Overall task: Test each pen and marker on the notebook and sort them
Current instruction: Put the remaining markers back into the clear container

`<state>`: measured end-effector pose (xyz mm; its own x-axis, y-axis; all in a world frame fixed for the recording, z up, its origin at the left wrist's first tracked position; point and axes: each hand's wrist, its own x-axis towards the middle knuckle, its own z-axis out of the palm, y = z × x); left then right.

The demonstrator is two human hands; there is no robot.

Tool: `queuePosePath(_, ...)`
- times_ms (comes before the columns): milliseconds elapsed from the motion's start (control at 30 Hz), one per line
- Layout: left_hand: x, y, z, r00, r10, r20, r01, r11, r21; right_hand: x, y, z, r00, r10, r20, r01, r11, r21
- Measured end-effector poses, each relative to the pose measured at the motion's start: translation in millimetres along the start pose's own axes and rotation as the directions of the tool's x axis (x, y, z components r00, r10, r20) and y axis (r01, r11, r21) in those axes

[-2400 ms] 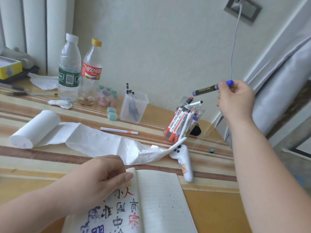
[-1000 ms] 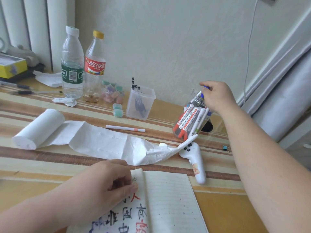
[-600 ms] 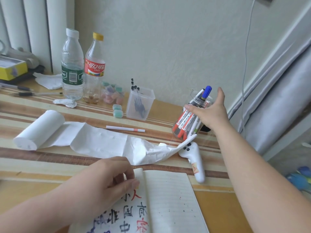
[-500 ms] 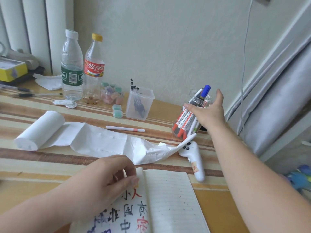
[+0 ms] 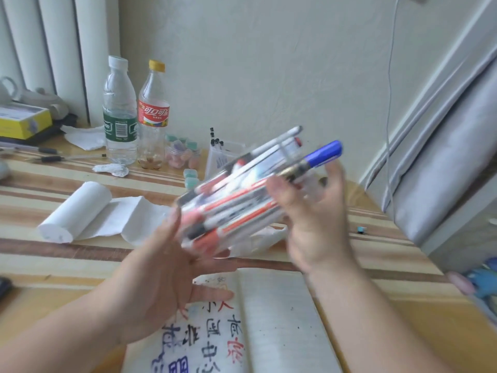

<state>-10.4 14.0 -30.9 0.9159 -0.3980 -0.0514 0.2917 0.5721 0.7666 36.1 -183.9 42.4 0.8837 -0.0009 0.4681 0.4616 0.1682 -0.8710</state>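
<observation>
A clear jar of markers (image 5: 236,200), most with orange and white barrels, is off the table and tilted, mouth up to the right, blurred by motion. A blue-capped marker (image 5: 322,153) sticks out of its mouth. My right hand (image 5: 314,219) grips the jar near the mouth, thumb in front and fingers behind. My left hand (image 5: 158,278) lies palm-up under the jar's base, fingers straight, thumb along its side. The open notebook (image 5: 277,319) lies below, its left page covered with written characters in black, blue and red, its right page lined with a few ink dots.
A partly unrolled paper roll (image 5: 78,211) lies at the left. Two plastic bottles (image 5: 119,114) (image 5: 153,117) and a square clear container of pens (image 5: 226,154) stand at the back by the wall. A yellow box (image 5: 21,122) sits far left. A grey cushion (image 5: 443,170) is on the right.
My right hand dropped the blue-capped marker into the jar, then took hold of the jar. My left hand left the notebook. The jar has come up off the table, tilted between both hands.
</observation>
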Motion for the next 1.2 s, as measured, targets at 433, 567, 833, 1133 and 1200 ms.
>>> queuePosePath(433,3.8,5.9,3.6,0.967,0.198,-0.159,-0.195,0.980,0.031,-20.2,17.7,-3.2,0.937,0.022,-0.350,-0.046,0.997,-0.060)
queuePosePath(567,11.6,1.6,0.6,0.975,0.219,-0.041,-0.215,0.974,0.076,-18.0,17.4,-14.1,0.879,0.037,-0.476,-0.025,0.999,0.032)
queuePosePath(833,7.0,2.3,-6.9,0.944,0.331,0.008,-0.329,0.935,0.132,-19.6,31.4,-23.5,0.891,0.275,-0.362,-0.220,0.957,0.187)
queuePosePath(1133,2.6,6.4,4.8,0.986,0.006,-0.164,0.028,0.978,0.207,-6.0,29.3,-26.1,0.801,0.352,-0.485,-0.254,0.932,0.259)
queuePosePath(1200,2.4,3.9,4.0,0.996,0.009,-0.094,0.013,0.973,0.230,-7.6,26.3,-29.9,0.765,0.449,-0.463,-0.302,0.884,0.357)
